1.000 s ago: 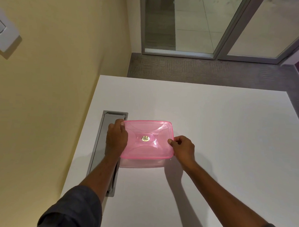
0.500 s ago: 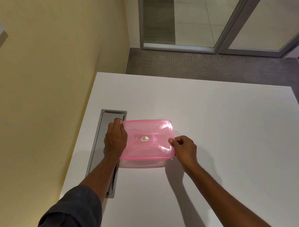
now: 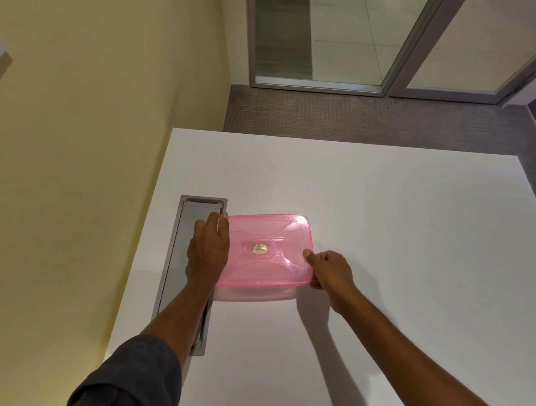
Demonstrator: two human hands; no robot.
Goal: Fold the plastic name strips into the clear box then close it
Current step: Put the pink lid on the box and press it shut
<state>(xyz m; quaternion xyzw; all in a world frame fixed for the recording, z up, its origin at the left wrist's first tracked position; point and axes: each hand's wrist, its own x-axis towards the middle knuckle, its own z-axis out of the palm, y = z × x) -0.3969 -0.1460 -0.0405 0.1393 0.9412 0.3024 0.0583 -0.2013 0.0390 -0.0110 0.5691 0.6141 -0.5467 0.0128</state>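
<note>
- Head view, room: a white table (image 3: pixel 382 226) with a smooth matt top stands against a pale yellow wall (image 3: pixel 94 134). Beyond its far edge lies grey carpet (image 3: pixel 356 117), then a glass door (image 3: pixel 344 37) in a grey metal frame. A long grey cable tray (image 3: pixel 181 260) is set flush into the table's left side.
- Head view, task thing: the clear box (image 3: pixel 253 294) rests on the table just right of the cable tray, under a pink lid (image 3: pixel 267 252). Only its see-through front wall shows below the lid; what it holds cannot be made out.
- Head view, hands: the left hand (image 3: pixel 209 252) is wrapped over the lid's left edge, fingers curled against it. The right hand (image 3: pixel 328 270) pinches the lid's right edge, thumb on top.
- Against the earlier frames: both hands keep the same places on the lid; the box and lid have barely shifted. The white wall fitting at upper left has nearly slid out of view.
- Materials and shapes: the lid is translucent, glossy plastic, a rounded rectangle with curved moulded ridges and a small gold oval sticker (image 3: pixel 259 248) at its centre. A dark sleeve (image 3: pixel 130 378) covers the left upper arm.
</note>
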